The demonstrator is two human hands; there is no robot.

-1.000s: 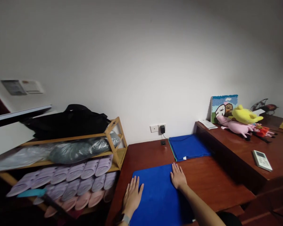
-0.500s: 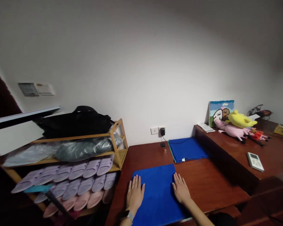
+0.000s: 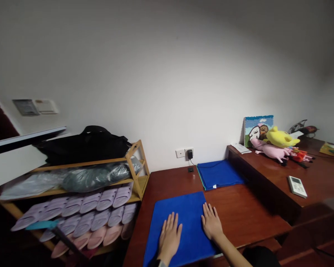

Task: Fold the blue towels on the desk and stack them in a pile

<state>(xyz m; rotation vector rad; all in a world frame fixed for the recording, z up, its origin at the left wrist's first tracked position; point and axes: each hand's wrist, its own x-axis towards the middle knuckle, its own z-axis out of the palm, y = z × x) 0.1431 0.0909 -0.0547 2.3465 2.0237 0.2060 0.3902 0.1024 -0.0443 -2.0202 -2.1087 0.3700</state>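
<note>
A blue cloth (image 3: 187, 218), folded into a flat rectangle, lies at the near part of the brown wooden table (image 3: 167, 181). My left hand (image 3: 170, 234) rests flat on the cloth left of its middle, fingers stretched out. Along the right edge of the cloth lies my right hand (image 3: 212, 223), palm down with the fingers straight. Neither hand grips anything. A second folded blue cloth (image 3: 219, 174), with a green edge and a small white tag, lies farther back by the wall.
On the left stands a wooden rack (image 3: 140, 178) with rows of slippers (image 3: 90, 202) and a black bag (image 3: 86, 146) on top. A raised desk (image 3: 278, 178) on the right holds plush toys (image 3: 281, 139) and a white remote (image 3: 297, 186). A black plug (image 3: 190, 153) sits in the wall socket.
My left hand has moved from the cloth's left edge inward to the right, baring that edge. The right hand stays at the right edge. The view has shifted slightly.
</note>
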